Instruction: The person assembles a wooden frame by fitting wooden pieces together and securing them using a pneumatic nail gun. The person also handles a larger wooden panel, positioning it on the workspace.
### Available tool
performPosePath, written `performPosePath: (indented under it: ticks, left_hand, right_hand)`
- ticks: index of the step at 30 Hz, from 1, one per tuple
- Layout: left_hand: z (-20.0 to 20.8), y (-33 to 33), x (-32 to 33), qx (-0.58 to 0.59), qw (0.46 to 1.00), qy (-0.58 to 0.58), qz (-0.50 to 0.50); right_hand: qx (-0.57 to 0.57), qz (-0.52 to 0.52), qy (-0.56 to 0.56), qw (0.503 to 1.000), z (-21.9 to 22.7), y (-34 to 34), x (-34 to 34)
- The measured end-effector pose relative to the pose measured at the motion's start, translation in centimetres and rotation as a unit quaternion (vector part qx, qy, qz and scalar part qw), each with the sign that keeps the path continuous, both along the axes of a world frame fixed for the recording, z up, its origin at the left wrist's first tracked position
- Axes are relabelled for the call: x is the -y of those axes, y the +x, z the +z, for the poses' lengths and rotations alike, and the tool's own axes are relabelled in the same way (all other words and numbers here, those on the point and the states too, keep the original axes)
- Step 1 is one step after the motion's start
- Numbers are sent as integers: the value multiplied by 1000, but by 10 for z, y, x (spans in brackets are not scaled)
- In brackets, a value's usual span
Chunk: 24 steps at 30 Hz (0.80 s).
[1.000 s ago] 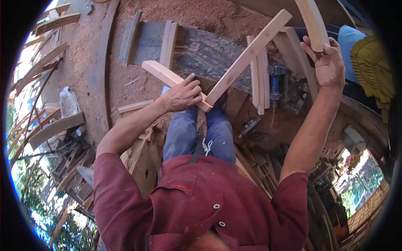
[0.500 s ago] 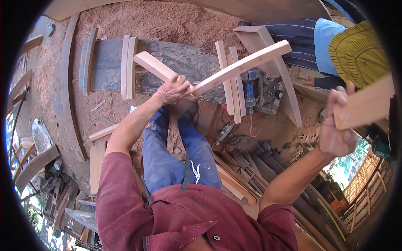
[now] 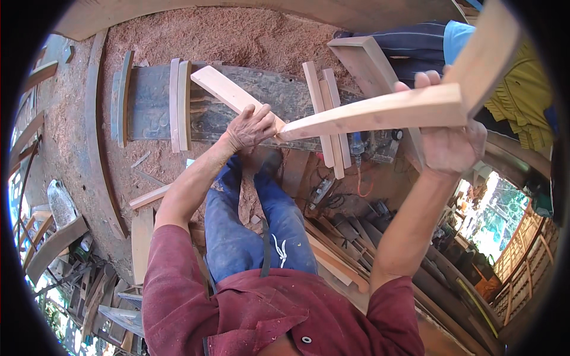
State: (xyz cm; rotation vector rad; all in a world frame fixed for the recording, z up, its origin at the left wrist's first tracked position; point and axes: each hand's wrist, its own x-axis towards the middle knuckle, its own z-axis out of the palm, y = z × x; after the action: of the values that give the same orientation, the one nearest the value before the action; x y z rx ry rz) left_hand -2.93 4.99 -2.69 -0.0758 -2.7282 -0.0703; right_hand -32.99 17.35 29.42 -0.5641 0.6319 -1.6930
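My left hand point(image 3: 252, 126) is closed around the lower end of a short pale wooden bar point(image 3: 222, 92), close to where it meets a longer, slightly curved wooden bar point(image 3: 374, 111). The two bars form a wide V above the bench. At the long bar's right end is my right hand point(image 3: 451, 147), its fingertips showing above the bar and its palm below. It grips a wider wooden piece point(image 3: 484, 56) that slants up to the right. This piece overlaps the long bar's end in view; whether they are joined I cannot tell.
Several wooden strips point(image 3: 185, 107) lie across the dark bench point(image 3: 157, 98). A blue power tool point(image 3: 357, 145) with an orange cord sits at its right. An angled wooden frame point(image 3: 362, 62) stands beyond, near another person's legs point(image 3: 404, 47). Shavings point(image 3: 225, 32) cover the ground; stacked timber point(image 3: 356, 237) lies right.
My right hand has moved left with the wider wooden piece, which has swung more upright to the long bar's end. The long bar's right end has dropped nearer to me.
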Motion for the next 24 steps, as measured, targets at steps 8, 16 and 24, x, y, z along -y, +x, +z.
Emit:
performPosePath:
  ticks: [8,16,24]
  left_hand:
    - [-55,-9,-13,127,990,22,62]
    - [-83,-3,-28,183,973,82,114]
    - [-79,0,-22,226,960,101,129]
  right_hand:
    - [127,91,23,987,-51,32,21]
    - [113,33,78,990,-79,59,-6]
    - [-47,-39,117,991,-69,54,-34]
